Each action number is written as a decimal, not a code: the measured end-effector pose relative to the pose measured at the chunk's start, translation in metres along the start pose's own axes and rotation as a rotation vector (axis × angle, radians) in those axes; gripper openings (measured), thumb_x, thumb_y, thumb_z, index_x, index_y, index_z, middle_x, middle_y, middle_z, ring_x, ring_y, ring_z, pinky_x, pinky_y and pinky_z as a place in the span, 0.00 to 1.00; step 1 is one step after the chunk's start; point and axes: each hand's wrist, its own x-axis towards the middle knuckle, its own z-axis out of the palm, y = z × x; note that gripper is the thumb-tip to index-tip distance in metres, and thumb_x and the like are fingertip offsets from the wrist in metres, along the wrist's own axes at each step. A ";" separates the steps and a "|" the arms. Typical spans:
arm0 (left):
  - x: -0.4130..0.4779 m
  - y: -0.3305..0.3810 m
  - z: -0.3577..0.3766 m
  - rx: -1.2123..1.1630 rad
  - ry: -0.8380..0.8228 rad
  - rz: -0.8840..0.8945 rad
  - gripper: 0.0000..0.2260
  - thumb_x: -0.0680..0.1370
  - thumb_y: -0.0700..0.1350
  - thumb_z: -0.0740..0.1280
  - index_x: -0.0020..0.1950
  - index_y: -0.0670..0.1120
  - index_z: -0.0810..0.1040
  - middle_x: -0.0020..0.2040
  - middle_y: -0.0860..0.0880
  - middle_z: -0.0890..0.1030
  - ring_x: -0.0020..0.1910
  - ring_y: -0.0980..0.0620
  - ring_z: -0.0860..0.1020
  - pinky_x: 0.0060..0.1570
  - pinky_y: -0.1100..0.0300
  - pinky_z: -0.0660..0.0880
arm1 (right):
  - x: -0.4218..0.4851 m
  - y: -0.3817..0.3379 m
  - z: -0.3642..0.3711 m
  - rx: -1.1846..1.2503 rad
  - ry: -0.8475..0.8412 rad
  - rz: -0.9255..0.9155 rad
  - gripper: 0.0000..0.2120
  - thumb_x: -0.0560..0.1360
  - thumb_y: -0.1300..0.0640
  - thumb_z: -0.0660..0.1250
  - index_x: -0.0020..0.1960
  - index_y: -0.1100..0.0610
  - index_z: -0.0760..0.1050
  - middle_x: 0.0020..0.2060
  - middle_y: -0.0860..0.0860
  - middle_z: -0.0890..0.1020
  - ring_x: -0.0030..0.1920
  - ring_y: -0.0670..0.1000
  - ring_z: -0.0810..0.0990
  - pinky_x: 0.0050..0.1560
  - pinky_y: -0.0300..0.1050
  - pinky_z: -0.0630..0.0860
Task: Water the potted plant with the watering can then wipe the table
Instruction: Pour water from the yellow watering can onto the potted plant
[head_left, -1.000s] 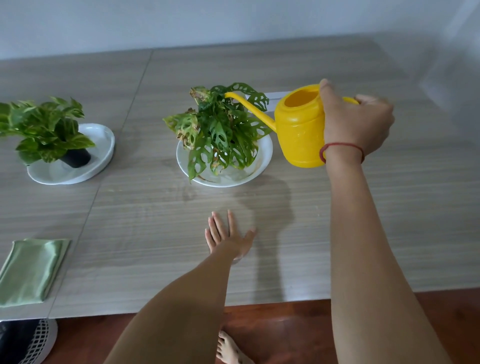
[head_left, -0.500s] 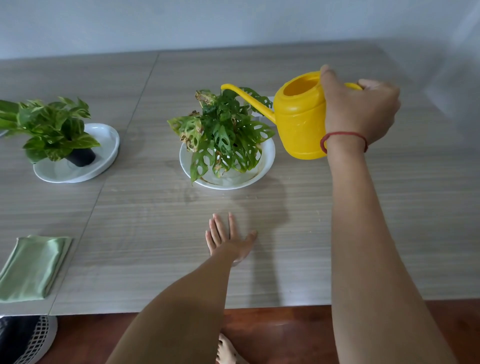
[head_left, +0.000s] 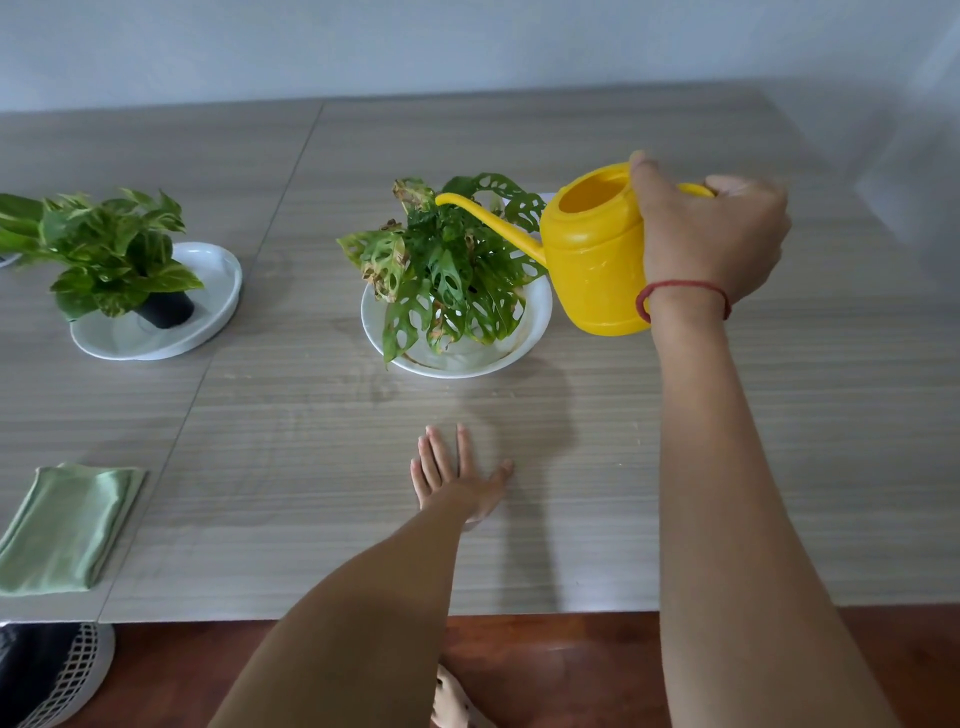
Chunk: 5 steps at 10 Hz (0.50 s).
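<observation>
My right hand (head_left: 711, 234) grips the handle of a yellow watering can (head_left: 592, 254), held in the air right of the middle plant. Its long spout reaches left, with the tip over the leaves. That potted plant (head_left: 447, 270) has holey green leaves with some brown edges and stands in a white dish (head_left: 535, 322). My left hand (head_left: 457, 478) lies flat on the grey wooden table (head_left: 779, 441), fingers spread, in front of the dish. A folded green cloth (head_left: 67, 525) lies at the table's front left.
A second leafy plant (head_left: 109, 244) in a black pot sits on a white plate (head_left: 218, 291) at the left. The table's front edge runs below my forearms, with red-brown floor beneath. A white mesh object (head_left: 57, 670) stands at the bottom left.
My right hand has lifted the watering can slightly and brought its spout tip further over the plant's leaves. My left hand has stayed flat on the table.
</observation>
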 end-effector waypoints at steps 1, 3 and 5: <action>0.000 -0.001 0.001 0.000 0.007 0.007 0.40 0.74 0.73 0.45 0.75 0.55 0.28 0.72 0.45 0.22 0.72 0.49 0.24 0.73 0.49 0.30 | 0.015 0.013 -0.005 -0.083 -0.216 -0.054 0.26 0.64 0.33 0.65 0.25 0.53 0.63 0.26 0.49 0.69 0.36 0.54 0.70 0.42 0.48 0.75; -0.001 0.000 -0.001 0.025 -0.005 0.011 0.40 0.75 0.73 0.45 0.75 0.55 0.28 0.72 0.44 0.23 0.73 0.48 0.25 0.73 0.49 0.31 | 0.006 0.008 0.007 -0.007 0.052 -0.008 0.29 0.59 0.33 0.67 0.34 0.61 0.77 0.34 0.53 0.79 0.41 0.59 0.78 0.39 0.48 0.74; 0.001 0.001 -0.005 0.033 -0.040 -0.010 0.41 0.74 0.73 0.45 0.75 0.55 0.28 0.73 0.44 0.24 0.73 0.47 0.25 0.74 0.49 0.32 | 0.014 0.010 0.003 -0.072 -0.216 -0.012 0.27 0.66 0.33 0.64 0.30 0.58 0.70 0.25 0.47 0.67 0.43 0.59 0.79 0.39 0.45 0.69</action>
